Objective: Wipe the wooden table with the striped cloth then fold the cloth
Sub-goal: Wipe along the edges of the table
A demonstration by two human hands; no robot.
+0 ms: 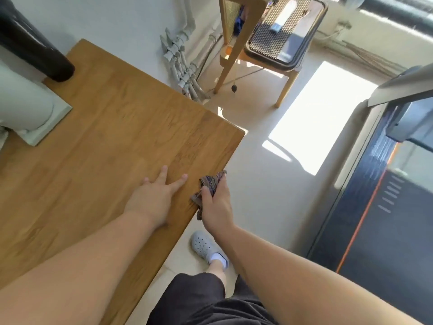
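Obs., standing by the desk (105, 127): wooden top, grain running lengthwise, one corner jutting out over the pale floor (257, 184).

Left hand (152, 202): flat on the desk top near its long edge, palm down, fingers straight and spread. Holds nothing.

Right hand (215, 207): at that same long edge of the desk, just beside the left hand but not touching it. Fingers curled round the cloth (212, 181), thumb on top.

Cloth: striped, grey-brown and purple, bunched up. It sits right on the desk's edge, partly on the top and partly hanging past it; one end sticks out beyond the fingers, another trails below the hand. Not folded.

Far side of the desk: a pale rounded object on a square base (28, 106) stands on the top; what it is I cannot tell.

Beyond the desk's corner: a wooden chair (253, 43) with things piled on its seat. Below the desk's edge, a grey perforated shoe (203, 246) on the floor. A bright patch of sun (323, 118) lies on the floor past the corner.
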